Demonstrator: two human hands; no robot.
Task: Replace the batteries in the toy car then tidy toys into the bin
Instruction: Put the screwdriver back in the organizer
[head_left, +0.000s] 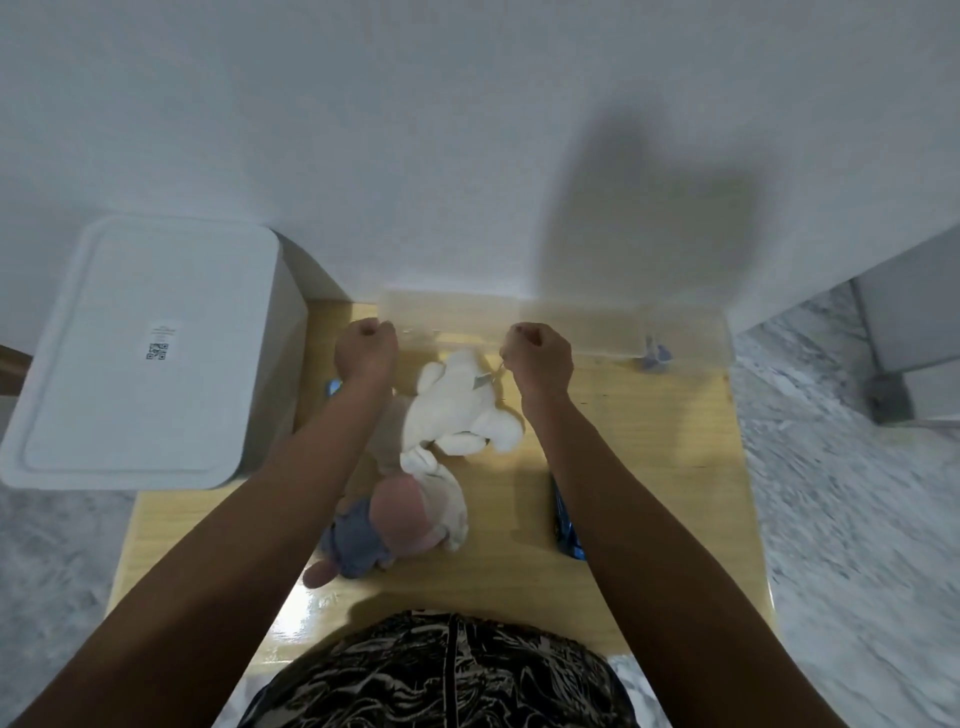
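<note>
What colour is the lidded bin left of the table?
White bin, clearest in the head view.

I am holding both bare forearms stretched forward, my left hand (366, 351) and right hand (540, 356) both curling into fists, knuckles facing away.

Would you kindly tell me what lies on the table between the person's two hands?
In the head view, between the left hand and right hand lies the white plush toy, before the clear plastic bin.
</note>
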